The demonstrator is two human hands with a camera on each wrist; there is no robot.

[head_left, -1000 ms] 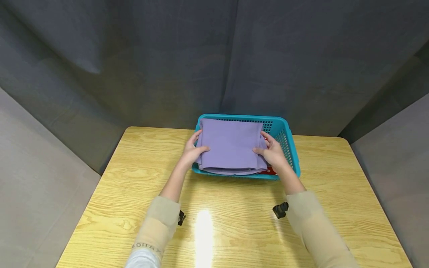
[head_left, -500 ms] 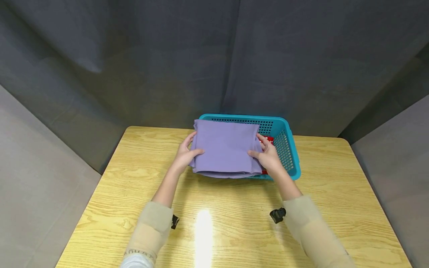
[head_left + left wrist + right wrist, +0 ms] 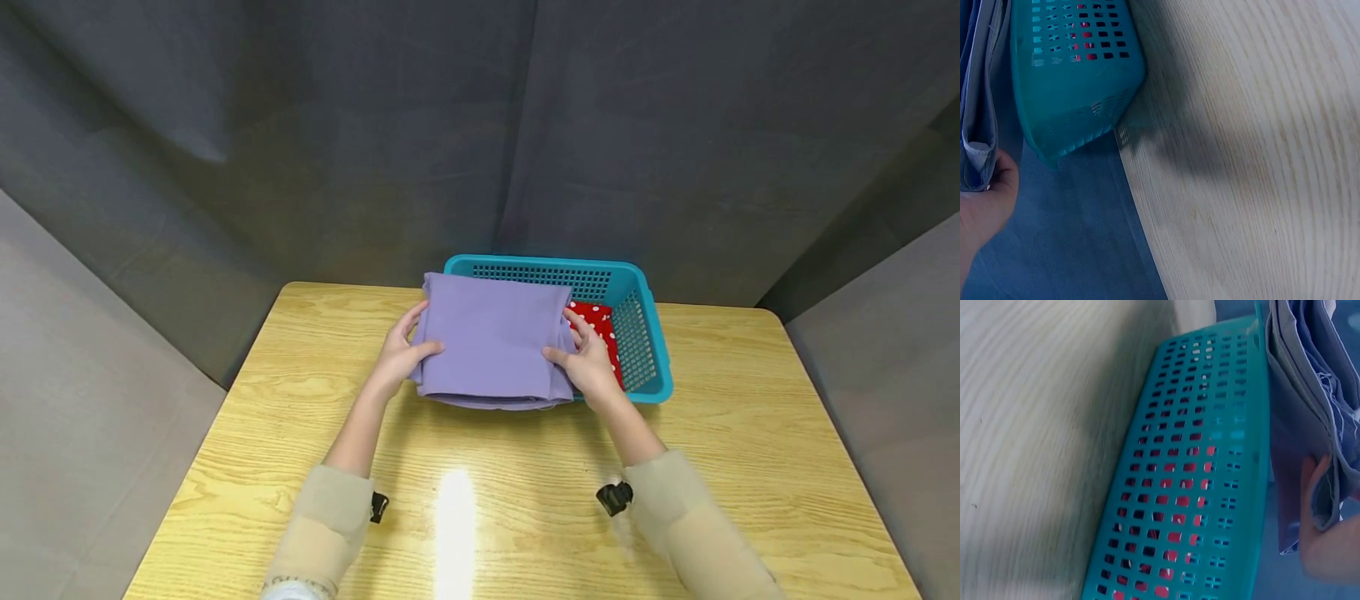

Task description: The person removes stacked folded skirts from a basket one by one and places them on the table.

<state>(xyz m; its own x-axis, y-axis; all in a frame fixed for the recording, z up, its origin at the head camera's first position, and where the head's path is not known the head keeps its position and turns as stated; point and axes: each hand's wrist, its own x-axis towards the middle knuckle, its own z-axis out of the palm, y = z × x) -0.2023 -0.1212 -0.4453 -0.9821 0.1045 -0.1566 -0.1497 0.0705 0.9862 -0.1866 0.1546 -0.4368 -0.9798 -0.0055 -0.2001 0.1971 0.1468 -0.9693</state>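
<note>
Purple cloth (image 3: pixel 491 337), folded in layers, is held raised over the left part of the blue basket (image 3: pixel 662 354) and juts past its near rim. Left hand (image 3: pixel 401 357) pinches one side, thumb on top and fingers at the edge; right hand (image 3: pixel 590 364) grips the opposite side likewise. Both are closed only by the cloth's thickness. A red spotted cloth (image 3: pixel 604 325) lies in the basket. Step in hand, in my judgement: lifting the purple cloth out. Next move calls for level support, clearance of the rim and a flat set-down on the bench (image 3: pixel 262 400).
</note>
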